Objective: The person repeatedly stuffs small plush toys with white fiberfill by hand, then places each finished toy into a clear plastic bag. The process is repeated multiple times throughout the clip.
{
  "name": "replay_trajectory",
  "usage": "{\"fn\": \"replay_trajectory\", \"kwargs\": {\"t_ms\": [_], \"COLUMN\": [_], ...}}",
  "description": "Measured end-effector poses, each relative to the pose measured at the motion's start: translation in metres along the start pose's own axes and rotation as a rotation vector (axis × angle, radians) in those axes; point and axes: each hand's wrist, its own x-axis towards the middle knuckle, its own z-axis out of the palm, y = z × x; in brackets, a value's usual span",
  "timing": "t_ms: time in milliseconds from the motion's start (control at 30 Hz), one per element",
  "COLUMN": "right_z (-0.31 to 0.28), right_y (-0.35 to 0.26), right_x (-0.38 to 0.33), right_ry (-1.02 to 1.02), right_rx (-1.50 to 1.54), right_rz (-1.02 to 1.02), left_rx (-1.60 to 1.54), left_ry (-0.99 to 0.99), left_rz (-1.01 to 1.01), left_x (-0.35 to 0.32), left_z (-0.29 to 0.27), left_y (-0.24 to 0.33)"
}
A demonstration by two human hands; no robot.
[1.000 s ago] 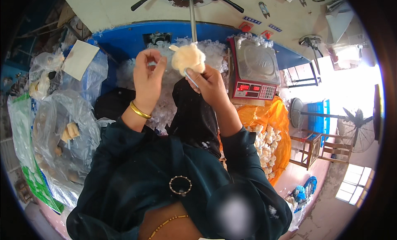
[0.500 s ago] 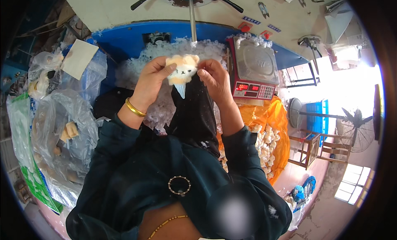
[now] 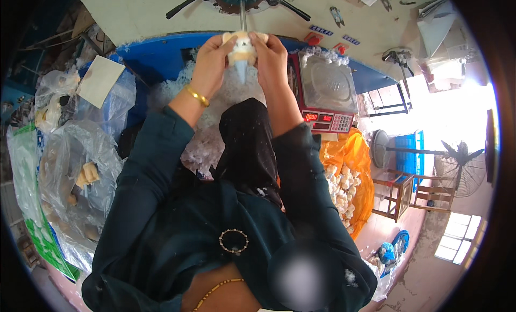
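Reference landmark: the scale (image 3: 329, 86); all positions below are given from it.

1. Workpiece. We locate the small plush toy (image 3: 243, 45) to the left of the scale and slightly beyond it. Its pale front, with dark markings, faces us, and a light-blue tapered piece (image 3: 241, 71) hangs from its lower edge.

2. Hands. We find the left hand (image 3: 214, 53) on the side of the toy away from the scale, its thumb and fingers pinching that edge. The right hand (image 3: 272, 51), on the side toward the scale, pinches the opposite edge. The undersides of both grips are hidden; we cannot tell how the rear fingers lie.

3. Equipment. A metal tube (image 3: 243, 16) descends to the toy's top edge from beyond the scale. We cannot confirm whether its tip is inside.

4. Progress. We judge the outer cover largely formed, since the markings and light-blue piece are in place. We cannot tell how full it is. Release from both hands remains undone.

5. Surroundings. White fluff (image 3: 200, 143) lies left of the scale; an orange bag (image 3: 363, 159) holding many pale pieces (image 3: 342, 191) sits on its near side.
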Motion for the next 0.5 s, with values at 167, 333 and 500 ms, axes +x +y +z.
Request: {"fn": "replay_trajectory", "kwargs": {"t_ms": [167,333,500], "right_z": [0.017,0.014,0.002], "right_y": [0.004,0.006,0.012], "right_x": [0.062,0.047,0.008], "right_ry": [0.063,0.054,0.076], "right_rx": [0.017,-0.069,-0.268], "right_rz": [-0.046,-0.119,-0.269], "left_rx": [-0.025,0.087,0.176], "left_ry": [0.106,0.061,0.066], "left_rz": [0.011,0.005,-0.023], "left_x": [0.038,0.038,0.003], "left_z": [0.025,0.007,0.007], "left_y": [0.014,0.016,0.021]}}
